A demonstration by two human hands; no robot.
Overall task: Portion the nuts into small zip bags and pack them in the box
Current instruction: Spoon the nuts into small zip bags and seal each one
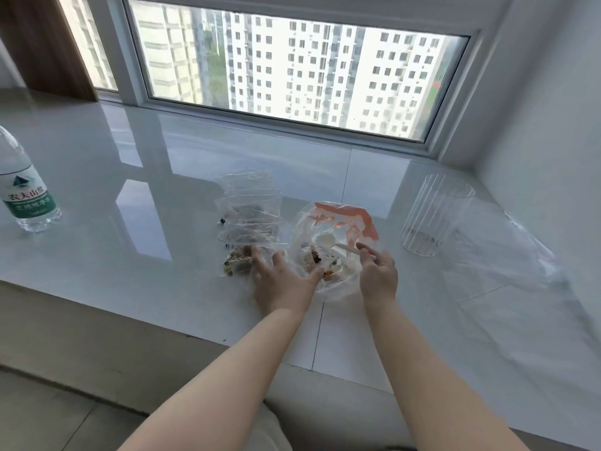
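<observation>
Head view shows your nuts [320, 259] lying in the big clear bag with the orange strip [344, 229], which sits open on the white desk [130, 255] near its front edge, below the window [292, 76]. Take that big bag as your landmark. Your right hand [379, 275] is at its right side, fingers [364, 252] curled round the handle of a small white scoop [325, 240] whose bowl rests inside the bag, just above the nuts. Your left hand [283, 278] lies just left of the bag, fingers spread and straight, pressing down on a small zip bag [240, 262] that already has some nuts in it; the thumb reaches the big bag's edge. Behind that zip bag, to the landmark's left, a stack of small zip bags [250, 206] is fanned out, some showing dark contents. To the bag's right stands a clear plastic box [435, 219], and beyond that lies a sheet of clear plastic [507, 252]. Far to the left of the bag, a water bottle [24, 190] with a green label stands upright.
</observation>
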